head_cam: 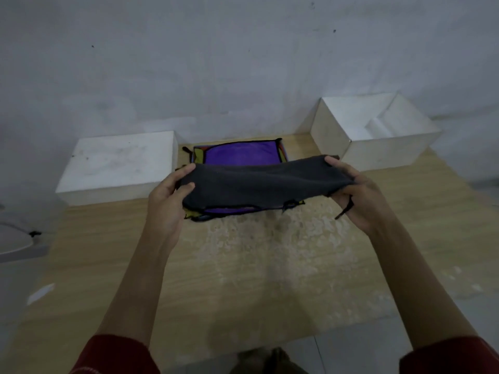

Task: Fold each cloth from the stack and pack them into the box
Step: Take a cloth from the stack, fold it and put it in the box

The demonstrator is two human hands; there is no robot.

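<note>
Cloth, dark grey cloth [259, 182], held in the air just above the stack [235, 155] at the back of the table [243, 279]; stretched sideways between both hands, already looks doubled lengthwise into a band, though I can't tell how many layers; left hand [168, 203] pinches its left end, thumb on the near face and fingers curled behind; right hand [359, 198] pinches the right end the same way, with a black loop [345, 210] dangling below the palm; stack has purple on top and yellow-green edges under it; open box [388, 152] is back right, well apart from the cloth; closed white block [121, 163] is back left.

Handling, by judgement: soft, light, towel-like; sags in the middle, no stiffness; not fragile, not slippery; layers likely to slide apart if held by one ply only; best hold is at the short ends or corners, pinching all layers together; keep it taut while bringing the ends together for the next fold; watch the loop snagging.
</note>
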